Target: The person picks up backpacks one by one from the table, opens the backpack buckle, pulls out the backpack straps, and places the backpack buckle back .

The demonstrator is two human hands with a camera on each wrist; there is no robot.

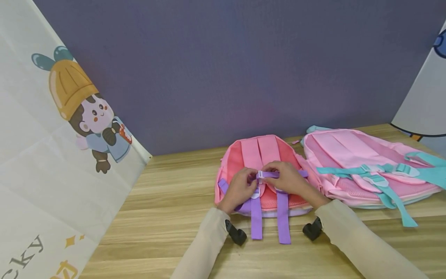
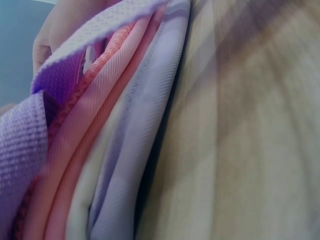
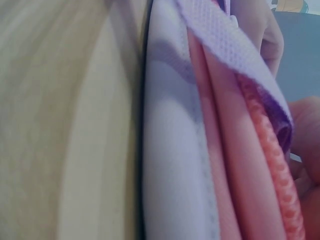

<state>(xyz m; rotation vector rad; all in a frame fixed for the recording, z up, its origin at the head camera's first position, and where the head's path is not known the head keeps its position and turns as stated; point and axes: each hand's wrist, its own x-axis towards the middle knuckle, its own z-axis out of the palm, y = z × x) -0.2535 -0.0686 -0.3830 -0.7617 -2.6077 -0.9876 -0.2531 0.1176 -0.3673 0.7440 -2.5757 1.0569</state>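
A coral-pink backpack (image 1: 251,149) lies on the table with its padded back and shoulder straps facing up. Across those straps runs a purple chest strap (image 1: 272,174) with a small white buckle (image 1: 259,175). My left hand (image 1: 241,188) pinches the buckle from its left side. On the other side, my right hand (image 1: 288,179) grips the purple strap close beside it, thumb and fingers together. Two purple webbing tails (image 1: 256,219) hang down over the pack's front edge. Both wrist views look along the layered pink and lilac side of the pack (image 2: 142,130), with purple webbing (image 3: 225,42) above it.
A lighter pink backpack (image 1: 352,149) with teal straps (image 1: 398,205) lies right next to the coral one. The wood-grain table (image 1: 163,221) ends at a dark blue-grey panel (image 1: 223,77) behind. A white printed panel (image 1: 45,155) stands at the left.
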